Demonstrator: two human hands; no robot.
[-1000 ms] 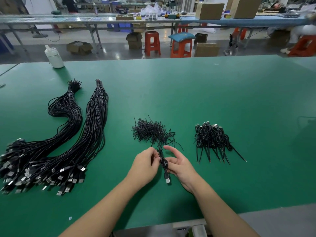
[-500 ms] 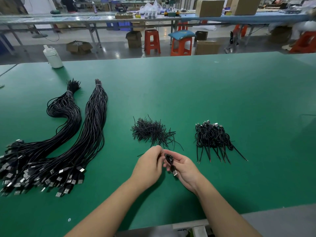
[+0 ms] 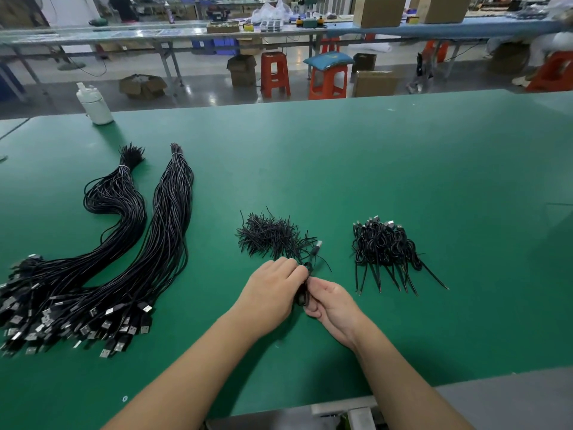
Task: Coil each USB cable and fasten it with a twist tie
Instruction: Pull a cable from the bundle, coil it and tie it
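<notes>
Black coiled cable [image 3: 303,294] pinched by left hand [image 3: 269,293], right hand [image 3: 330,305], seemingly mid-table.

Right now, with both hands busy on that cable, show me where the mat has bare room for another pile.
Bare mat spans the far side, beyond the twist ties and finished coils, and right of the coils toward the edge. A narrower strip lies between ties and coils. The left is crowded by two uncoiled cable bundles; the hands fill the near centre.

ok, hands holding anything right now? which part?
Both hold one coiled cable: left hand pinches its upper part, right hand grips the coil's lower end. Plug sticks up free.
</notes>
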